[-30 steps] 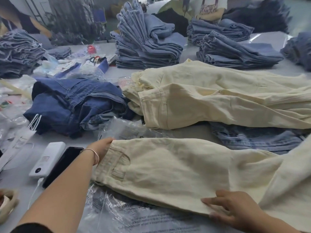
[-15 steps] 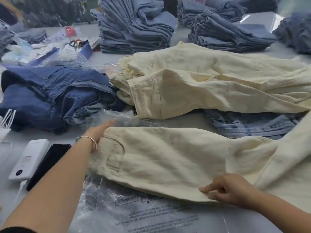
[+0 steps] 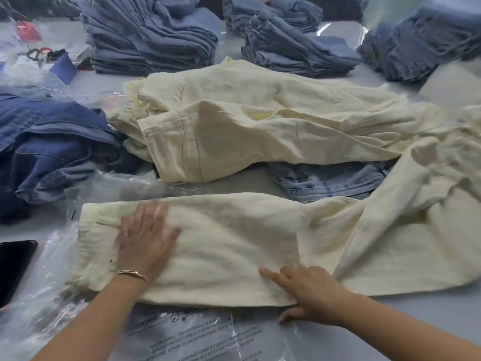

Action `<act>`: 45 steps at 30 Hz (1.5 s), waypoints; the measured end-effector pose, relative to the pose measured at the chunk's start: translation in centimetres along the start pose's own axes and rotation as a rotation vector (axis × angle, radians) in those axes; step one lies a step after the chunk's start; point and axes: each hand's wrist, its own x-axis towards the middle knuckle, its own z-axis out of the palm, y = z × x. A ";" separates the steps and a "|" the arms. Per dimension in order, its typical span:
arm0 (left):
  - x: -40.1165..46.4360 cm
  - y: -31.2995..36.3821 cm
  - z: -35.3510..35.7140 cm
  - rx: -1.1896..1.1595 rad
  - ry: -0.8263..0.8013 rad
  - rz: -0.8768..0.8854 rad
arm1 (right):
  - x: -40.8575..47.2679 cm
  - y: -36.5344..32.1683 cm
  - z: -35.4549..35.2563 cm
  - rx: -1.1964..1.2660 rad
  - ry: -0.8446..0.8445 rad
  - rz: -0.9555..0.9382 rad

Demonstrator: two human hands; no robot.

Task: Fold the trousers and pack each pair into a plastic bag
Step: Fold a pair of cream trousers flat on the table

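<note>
A pair of cream trousers [image 3: 234,238] lies flat across the table in front of me, waistband to the left and legs trailing off to the right. My left hand [image 3: 145,241] presses flat on the fabric near the waistband, fingers spread. At the near edge my right hand [image 3: 312,293] pinches the fabric, with fingers on top and the thumb underneath. A clear plastic bag [image 3: 195,332] with printed text lies under the trousers and sticks out toward me.
More cream trousers [image 3: 260,126] are heaped just behind, over light denim [image 3: 325,181]. Dark blue jeans [image 3: 52,147] lie crumpled at left. Folded denim stacks [image 3: 151,35] line the back. A black phone [image 3: 13,267] sits at the left edge, amid loose plastic bags [image 3: 39,295].
My left hand has moved from the far waistband corner onto the top of the trousers and now lies flat. My right hand stays at the near edge. The view has tilted down.
</note>
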 end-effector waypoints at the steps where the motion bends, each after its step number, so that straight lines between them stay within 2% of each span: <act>1: -0.1 -0.4 0.7 0.005 -0.113 -0.020 | -0.3 -0.1 0.0 -0.006 0.010 -0.010; 2: 0.1 -0.7 1.2 0.009 -0.165 -0.026 | -0.5 -0.2 -0.2 -0.019 0.013 -0.021; 6: 0.7 -0.7 1.1 0.048 -0.189 -0.045 | -2.7 -0.6 -0.7 0.002 0.092 -0.016; 9: 0.3 -0.1 0.4 0.036 -0.181 -0.092 | -5.1 0.1 -0.7 -0.071 0.373 -0.017; 11: 0.7 1.5 -0.6 -0.087 -0.119 -0.181 | -7.3 2.1 -0.6 0.002 0.577 0.025; 14: 2.7 5.6 -3.4 -0.282 -0.027 -0.270 | -11.2 7.9 -1.0 0.033 0.828 0.285; 18: 5.1 14.8 -7.2 -0.403 0.134 -0.067 | -17.0 18.1 -0.6 0.168 0.982 0.733; 20: 5.4 20.6 -8.1 -0.481 0.123 0.017 | -19.2 23.5 0.2 0.287 0.934 0.899; 22: 5.7 26.5 -7.8 -0.535 0.074 0.077 | -20.9 28.5 0.8 0.388 0.804 0.959; 25: 6.2 35.3 -6.1 -0.588 -0.066 0.077 | -21.3 34.1 1.5 0.357 0.555 0.835; 27: 7.1 40.7 -4.5 -0.648 -0.163 0.021 | -20.8 36.0 2.5 0.286 0.342 0.727; 29: 8.3 45.3 -3.4 -0.744 -0.247 -0.058 | -20.6 36.9 3.9 0.236 0.223 0.702; 33: 11.0 52.0 -1.9 -0.794 -0.380 -0.097 | -21.6 37.9 6.1 0.193 0.194 0.767; 37: 13.6 56.4 -1.5 -0.841 -0.429 -0.096 | -21.7 38.1 6.5 0.186 0.179 0.769; 39: 14.8 57.7 -2.1 -0.840 -0.623 -0.118 | -21.6 37.9 6.4 0.186 0.174 0.759; 40: 15.1 58.2 -2.6 -0.847 -0.766 -0.150 | -21.6 37.8 6.5 0.180 0.200 0.753; 42: 15.2 58.8 -3.3 -0.888 -0.955 -0.209 | -21.7 37.7 6.5 0.085 0.416 0.761; 45: 15.6 58.9 -3.7 -1.094 -0.986 -0.352 | -22.2 37.5 6.5 0.080 0.611 0.776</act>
